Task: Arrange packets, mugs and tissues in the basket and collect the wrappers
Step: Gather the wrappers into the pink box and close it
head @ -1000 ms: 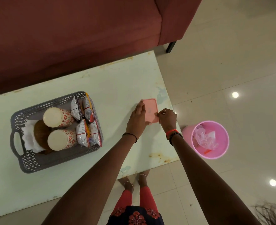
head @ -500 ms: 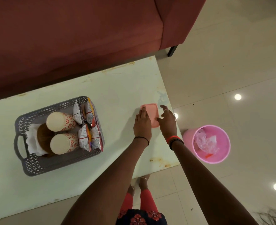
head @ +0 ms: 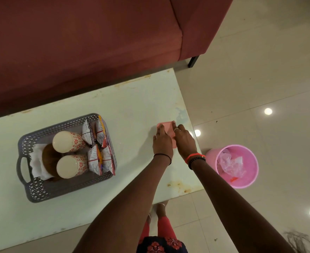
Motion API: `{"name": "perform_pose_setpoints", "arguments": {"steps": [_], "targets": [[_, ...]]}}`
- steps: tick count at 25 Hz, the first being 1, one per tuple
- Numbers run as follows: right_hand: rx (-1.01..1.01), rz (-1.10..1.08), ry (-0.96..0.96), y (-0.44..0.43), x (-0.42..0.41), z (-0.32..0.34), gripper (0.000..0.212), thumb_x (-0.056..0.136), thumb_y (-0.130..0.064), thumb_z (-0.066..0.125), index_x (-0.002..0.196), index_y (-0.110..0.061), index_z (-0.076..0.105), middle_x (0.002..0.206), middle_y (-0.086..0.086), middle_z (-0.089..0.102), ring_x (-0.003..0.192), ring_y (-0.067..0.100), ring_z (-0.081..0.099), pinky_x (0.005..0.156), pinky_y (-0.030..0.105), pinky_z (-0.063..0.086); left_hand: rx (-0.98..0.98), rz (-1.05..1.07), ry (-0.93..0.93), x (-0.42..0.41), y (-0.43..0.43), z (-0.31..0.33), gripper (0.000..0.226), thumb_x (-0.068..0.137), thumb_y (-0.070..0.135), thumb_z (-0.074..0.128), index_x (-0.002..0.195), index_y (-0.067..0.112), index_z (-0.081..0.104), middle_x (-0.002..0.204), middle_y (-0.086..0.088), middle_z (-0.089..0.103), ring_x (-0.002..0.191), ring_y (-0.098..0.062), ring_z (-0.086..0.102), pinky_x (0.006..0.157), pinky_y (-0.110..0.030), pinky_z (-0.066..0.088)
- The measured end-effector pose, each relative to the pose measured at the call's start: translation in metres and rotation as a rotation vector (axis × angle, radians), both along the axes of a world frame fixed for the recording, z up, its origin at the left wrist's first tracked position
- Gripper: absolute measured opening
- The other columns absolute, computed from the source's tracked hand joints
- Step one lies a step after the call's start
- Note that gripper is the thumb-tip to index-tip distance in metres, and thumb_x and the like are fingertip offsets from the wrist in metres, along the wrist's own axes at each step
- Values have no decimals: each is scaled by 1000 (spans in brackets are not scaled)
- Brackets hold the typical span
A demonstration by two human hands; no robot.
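Observation:
A grey perforated basket [head: 41, 194] stands on the left of the pale table [head: 132, 110]. In it lie two white mugs with red flowers [head: 66, 141] [head: 72, 166], several snack packets [head: 95, 143] along its right side, and white tissues [head: 34, 167] under a brown round thing [head: 48, 159]. A flat pink rectangular piece [head: 167, 126] lies near the table's right edge. My left hand [head: 162, 145] rests flat on its left part and my right hand [head: 185, 141] covers its right edge, fingers spread. Most of the pink piece is hidden under them.
A pink bin [head: 249, 179] with clear crumpled wrappers [head: 229, 164] stands on the tiled floor right of the table. A dark red sofa [head: 77, 42] runs along the table's far side. My feet [head: 159, 209] are at the near edge.
A second ago both hands gripped the pink piece by its sides. They have slid back over it and now lie flat on top. The view has shifted slightly.

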State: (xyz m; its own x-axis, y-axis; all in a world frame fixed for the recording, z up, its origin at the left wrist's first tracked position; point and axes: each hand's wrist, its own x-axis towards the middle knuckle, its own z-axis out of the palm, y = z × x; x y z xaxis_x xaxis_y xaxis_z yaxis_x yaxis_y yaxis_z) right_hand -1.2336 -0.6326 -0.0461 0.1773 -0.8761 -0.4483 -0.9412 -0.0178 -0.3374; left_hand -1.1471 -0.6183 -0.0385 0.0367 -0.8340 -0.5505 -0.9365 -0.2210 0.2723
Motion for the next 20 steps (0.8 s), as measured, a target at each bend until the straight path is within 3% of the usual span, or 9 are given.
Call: {"name": "perform_pose_setpoints", "arguments": {"steps": [6, 10, 12, 13, 15, 17, 18, 20], "targets": [[53, 52, 52, -13, -5, 2, 44, 93, -5, 52, 137, -6, 43, 117, 12, 55, 102, 30, 58, 77, 38, 53, -22, -21, -3, 2, 2, -2, 67, 90, 3, 52, 145, -1, 16, 156, -17, 10, 140, -28, 28, 116, -36, 28], [107, -28, -38, -9, -9, 3, 64, 90, -6, 57, 147, -19, 29, 113, 11, 58, 103, 28, 58, 81, 39, 51, -112, -64, -19, 11, 6, -1, 64, 90, 8, 55, 144, 2, 22, 155, -15, 18, 140, -27, 28, 119, -35, 22], [151, -148, -169, -4, -14, -1, 67, 88, -6, 59, 147, -24, 30, 113, 11, 60, 105, 25, 57, 88, 37, 50, -207, 1, 7, 20, 14, -3, 72, 86, 15, 62, 145, 8, 22, 152, -12, 25, 138, -27, 31, 116, -36, 28], [180, -248, -264, -3, -16, -4, 66, 87, -5, 60, 145, -22, 35, 116, 12, 61, 106, 24, 58, 92, 34, 48, -221, 118, 49, 23, 20, -5, 79, 84, 16, 65, 147, 10, 18, 150, -12, 28, 136, -28, 34, 112, -38, 33], [242, -511, -457, -5, -23, -9, 55, 85, 1, 62, 137, -6, 46, 120, 16, 63, 96, 20, 60, 94, 30, 45, -102, 583, 297, 23, 30, -7, 83, 83, 14, 67, 147, 8, 14, 147, -17, 33, 132, -31, 39, 107, -41, 37], [342, -761, -604, -4, -30, -10, 43, 85, 6, 59, 128, 1, 53, 97, 16, 67, 76, 16, 57, 79, 31, 50, 63, 1042, 622, 18, 37, -12, 57, 86, 13, 63, 135, 2, 36, 132, -23, 51, 117, -33, 54, 100, -43, 45], [400, -831, -644, -2, -32, -10, 39, 85, 5, 58, 123, 2, 55, 85, 13, 65, 69, 15, 55, 70, 28, 50, 104, 1146, 697, 16, 40, -14, 39, 88, 12, 60, 123, 1, 48, 120, -24, 59, 103, -30, 60, 92, -43, 50], [453, -862, -660, 0, -32, -10, 32, 84, 4, 61, 116, 4, 59, 81, 12, 61, 64, 15, 54, 63, 24, 49, 115, 1213, 749, 15, 44, -16, 19, 89, 11, 58, 105, 0, 59, 104, -19, 64, 88, -26, 63, 78, -37, 54]]}}
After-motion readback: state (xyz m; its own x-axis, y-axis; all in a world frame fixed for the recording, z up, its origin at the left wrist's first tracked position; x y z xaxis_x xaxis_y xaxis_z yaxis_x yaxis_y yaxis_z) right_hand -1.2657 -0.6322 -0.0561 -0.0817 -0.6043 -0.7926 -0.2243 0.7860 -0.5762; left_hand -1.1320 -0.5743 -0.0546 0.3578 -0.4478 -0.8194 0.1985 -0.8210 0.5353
